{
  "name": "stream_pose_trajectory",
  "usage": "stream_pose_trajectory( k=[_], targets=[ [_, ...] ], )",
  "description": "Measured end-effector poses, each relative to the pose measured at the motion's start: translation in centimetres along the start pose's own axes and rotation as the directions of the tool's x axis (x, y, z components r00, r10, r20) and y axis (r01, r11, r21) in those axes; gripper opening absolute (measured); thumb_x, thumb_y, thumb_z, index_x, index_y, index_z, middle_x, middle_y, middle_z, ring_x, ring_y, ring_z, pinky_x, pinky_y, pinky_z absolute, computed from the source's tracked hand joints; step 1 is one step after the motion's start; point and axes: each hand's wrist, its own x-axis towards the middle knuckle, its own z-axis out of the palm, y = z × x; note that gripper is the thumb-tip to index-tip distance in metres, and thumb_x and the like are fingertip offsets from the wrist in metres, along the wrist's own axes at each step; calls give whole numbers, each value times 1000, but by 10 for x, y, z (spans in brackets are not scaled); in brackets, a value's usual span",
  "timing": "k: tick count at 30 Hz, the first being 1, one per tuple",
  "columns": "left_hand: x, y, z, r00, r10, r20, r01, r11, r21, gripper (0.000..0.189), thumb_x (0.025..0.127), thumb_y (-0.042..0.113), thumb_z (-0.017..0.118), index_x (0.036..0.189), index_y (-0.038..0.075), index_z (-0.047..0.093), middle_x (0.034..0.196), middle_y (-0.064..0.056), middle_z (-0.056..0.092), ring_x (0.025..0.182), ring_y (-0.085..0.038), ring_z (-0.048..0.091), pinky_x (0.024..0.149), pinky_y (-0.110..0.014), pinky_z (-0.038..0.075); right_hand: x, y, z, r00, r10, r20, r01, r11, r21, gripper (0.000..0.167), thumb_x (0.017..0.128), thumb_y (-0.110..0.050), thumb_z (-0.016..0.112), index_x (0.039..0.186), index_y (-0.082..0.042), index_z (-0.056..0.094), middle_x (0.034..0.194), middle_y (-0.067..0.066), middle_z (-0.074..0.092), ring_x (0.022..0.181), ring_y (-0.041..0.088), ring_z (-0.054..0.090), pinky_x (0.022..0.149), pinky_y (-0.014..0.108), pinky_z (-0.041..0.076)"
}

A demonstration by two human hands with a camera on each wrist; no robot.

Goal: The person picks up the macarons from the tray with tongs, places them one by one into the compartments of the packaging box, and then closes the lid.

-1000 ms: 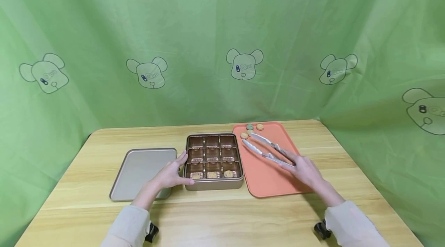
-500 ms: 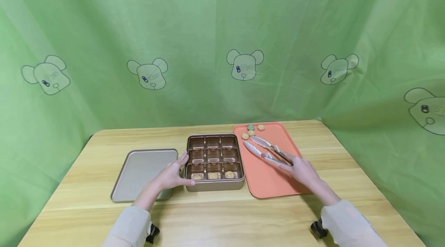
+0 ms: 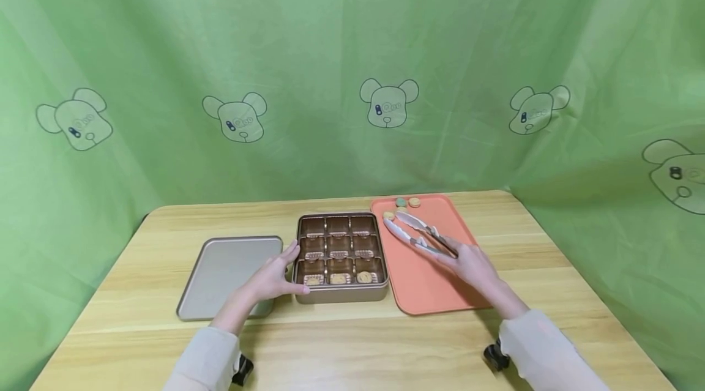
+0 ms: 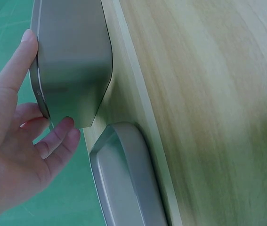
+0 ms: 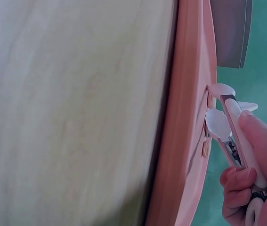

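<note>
In the head view, my left hand [image 3: 272, 276] holds the near left corner of a square metal tin [image 3: 341, 295], thumb on the front rim and fingers at the left side. A brown compartment insert [image 3: 338, 246] fills the tin; three round cookies [image 3: 365, 278] lie in its front row. My right hand [image 3: 472, 265] grips metal tongs [image 3: 423, 244] with white-edged grips over the coral tray [image 3: 429, 293]. Their tips are apart, around a pale cookie [image 3: 388, 215] and near another behind them. The right wrist view shows fingers curled round the tongs [image 5: 241, 136].
A grey square lid [image 3: 228, 268] lies on the wooden table [image 3: 341, 348], left of the tin. A teal cookie [image 3: 401, 202] and a tan cookie [image 3: 414, 202] sit at the tray's far end. Green curtains [image 3: 308, 42] stand behind the table.
The tongs have dipped back slightly, then moved forward and left to the pale cookies. The teal cookie and the pale one before it have shifted slightly right. My left hand stays on the tin.
</note>
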Motion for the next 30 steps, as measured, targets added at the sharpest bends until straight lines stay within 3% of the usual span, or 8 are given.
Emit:
stream_pose_trajectory(
  k=[15,30],
  targets=[
    [0,1,1,1000,0,2,0,1000,9,97,68,36,76,139,-6,24,150,-18,11,134,-41,18,107,-60,6,6,3,6,1000,-15,-3,15,1000,0,54,85,-30,63,128,1,50,115,30,56,98,47,56,79,57,46],
    [1,2,0,1000,-6,0,6,1000,7,98,68,37,76,139,-6,24,150,-19,12,134,-41,18,108,-60,6,-8,14,-2,999,-37,-12,37,999,22,56,87,-34,61,128,2,49,120,32,52,100,49,53,81,58,45]
  ],
)
